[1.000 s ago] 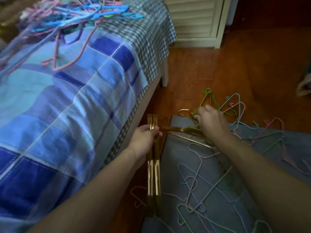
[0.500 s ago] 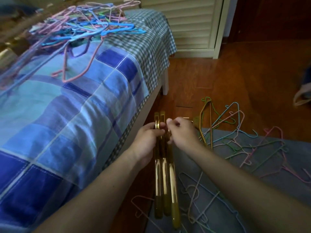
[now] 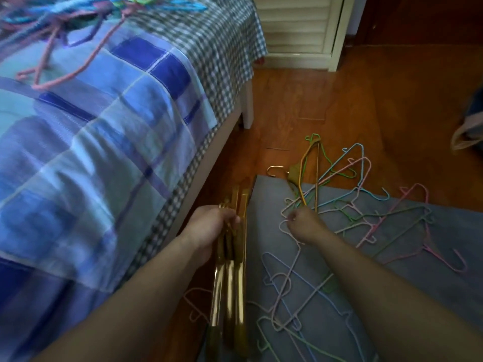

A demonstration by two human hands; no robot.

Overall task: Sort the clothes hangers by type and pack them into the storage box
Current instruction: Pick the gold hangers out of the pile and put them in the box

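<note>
Left hand full of gold hangers, right hand over the floor pile

Closest in, thin pastel wire hangers (image 3: 290,291) sprawl over a grey-blue mat (image 3: 407,257) at about 5 o'clock. The left hand (image 3: 209,231) grips a bunch of three gold hangers (image 3: 230,288) pointing straight down toward 6 o'clock. The right hand (image 3: 304,224), apart from the left, has its fingers curled low over the wire tangle; can't tell if it's actually pinching one. Past it at 1 o'clock a loose gold hanger (image 3: 295,173) lies at the mat's edge on the wood floor (image 3: 339,100). Up at 11 o'clock more coloured hangers (image 3: 78,24) are heaped on the bed (image 3: 104,126).
</note>
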